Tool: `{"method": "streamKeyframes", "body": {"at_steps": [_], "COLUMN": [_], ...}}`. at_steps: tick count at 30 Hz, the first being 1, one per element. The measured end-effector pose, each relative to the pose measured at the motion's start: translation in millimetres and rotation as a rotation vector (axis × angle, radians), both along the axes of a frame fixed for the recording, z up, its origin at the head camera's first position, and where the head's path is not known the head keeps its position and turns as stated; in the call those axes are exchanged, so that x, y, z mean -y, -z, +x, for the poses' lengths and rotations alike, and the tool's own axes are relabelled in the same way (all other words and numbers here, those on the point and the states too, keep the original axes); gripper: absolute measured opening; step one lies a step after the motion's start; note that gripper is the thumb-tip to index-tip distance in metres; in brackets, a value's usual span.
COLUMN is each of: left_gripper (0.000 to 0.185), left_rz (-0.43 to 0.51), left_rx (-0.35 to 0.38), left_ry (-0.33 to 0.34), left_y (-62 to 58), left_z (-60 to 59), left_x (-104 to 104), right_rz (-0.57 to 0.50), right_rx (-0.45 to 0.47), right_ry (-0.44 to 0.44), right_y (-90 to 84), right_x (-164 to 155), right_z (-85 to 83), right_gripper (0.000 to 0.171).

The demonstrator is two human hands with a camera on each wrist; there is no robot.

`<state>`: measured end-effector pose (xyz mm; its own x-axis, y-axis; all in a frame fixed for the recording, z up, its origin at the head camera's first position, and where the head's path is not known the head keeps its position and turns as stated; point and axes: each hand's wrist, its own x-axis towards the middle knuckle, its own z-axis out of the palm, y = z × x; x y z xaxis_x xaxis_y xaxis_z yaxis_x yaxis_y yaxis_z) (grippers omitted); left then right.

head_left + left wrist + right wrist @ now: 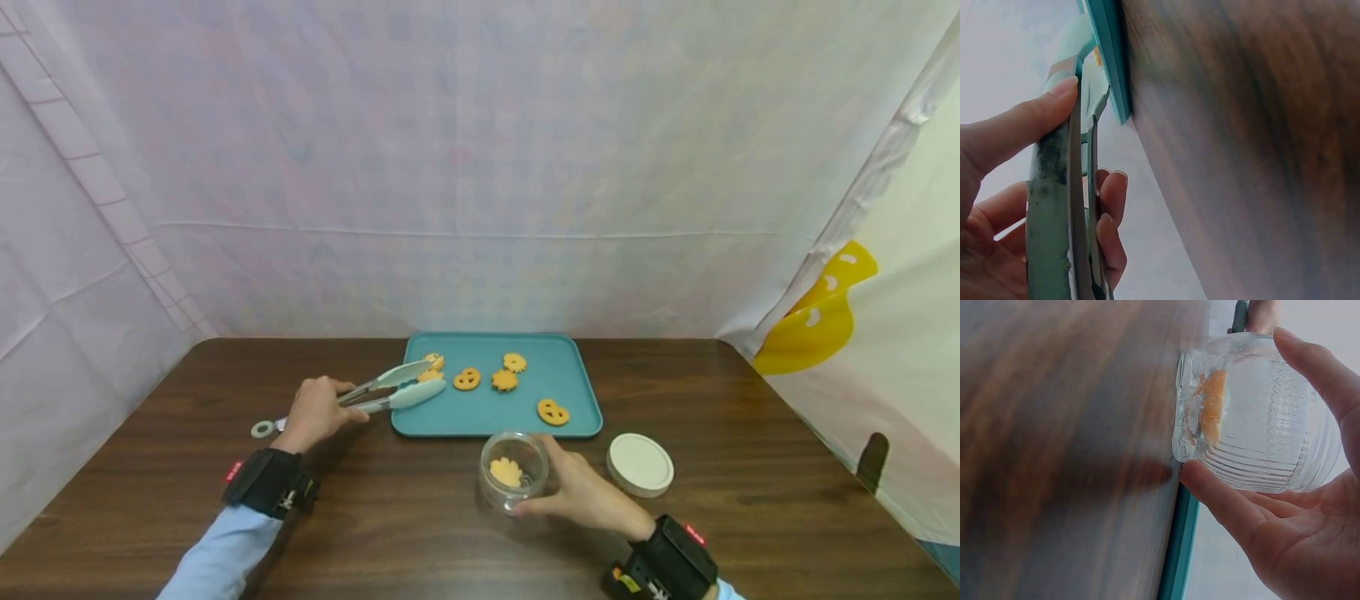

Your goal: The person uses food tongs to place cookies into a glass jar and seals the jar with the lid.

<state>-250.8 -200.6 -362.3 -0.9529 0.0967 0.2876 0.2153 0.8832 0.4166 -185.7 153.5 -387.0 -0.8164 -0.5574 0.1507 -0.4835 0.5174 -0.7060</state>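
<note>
My left hand (318,412) holds a pair of tongs (408,395), thumb on one arm and fingers curled round the other. The pale tips of the tongs are spread apart over the left of the blue-green tray (480,421), close by two flower-shaped biscuits (431,377) that they partly cover. With my right hand (588,493) I grip a clear glass jar (1260,419) round its side. The jar stands upright on the table in front of the tray, its mouth uncovered. A flower-shaped biscuit (506,472) lies at the jar's bottom.
Elsewhere on the tray lie two pretzel-shaped biscuits (553,412) and two flower-shaped biscuits (504,381). A white round lid (641,463) rests on the brown table (405,533) to the right of the jar. Pale cloth (465,275) hangs behind the table.
</note>
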Motion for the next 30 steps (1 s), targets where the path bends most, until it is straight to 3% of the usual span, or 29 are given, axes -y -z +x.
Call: {"method": "streamKeyframes", "body": {"at_steps": [17, 30], "left_gripper": [0.047, 0.048], "left_rz": [0.058, 0.143], "left_rx": [-0.047, -0.059], "left_ry": [0.038, 0.224], "left_y": [-4.7, -13.1], "left_z": [10.0, 22.3], "left_x": [4, 0], "right_rz": [0.010, 0.016], "right_rx": [0.007, -0.021], "right_ry": [0.020, 0.015], "right_y": [-0.3, 0.3], "right_x": [1, 1], "right_z": [0.6, 0.3], "right_gripper": [0.079, 0.079]}}
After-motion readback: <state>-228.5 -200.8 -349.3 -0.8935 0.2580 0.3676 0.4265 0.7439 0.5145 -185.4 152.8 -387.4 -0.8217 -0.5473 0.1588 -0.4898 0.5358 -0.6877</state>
